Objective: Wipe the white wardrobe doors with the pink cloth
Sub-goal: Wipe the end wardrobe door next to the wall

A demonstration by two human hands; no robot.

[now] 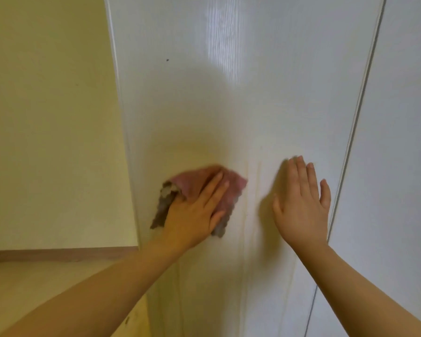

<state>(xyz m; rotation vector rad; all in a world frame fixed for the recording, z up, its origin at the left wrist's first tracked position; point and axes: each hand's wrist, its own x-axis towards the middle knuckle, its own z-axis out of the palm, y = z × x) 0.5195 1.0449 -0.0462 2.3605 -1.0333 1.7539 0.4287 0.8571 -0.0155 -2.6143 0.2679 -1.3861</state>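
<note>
Flat hands [192, 212] [301, 210] on pink cloth [232, 188], door [204, 105]

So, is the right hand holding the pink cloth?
No, the left hand presses the pink cloth on the door; the right hand rests flat and bare.

Door [229, 105] white, faint vertical grain, one dark speck [167, 60]. Cloth [195, 181] pink, grey-brown on the turned-over edges. Wall [46, 117] pale yellow. Floor [34, 283] light wood tone, skirting board [58, 255] brown.
</note>
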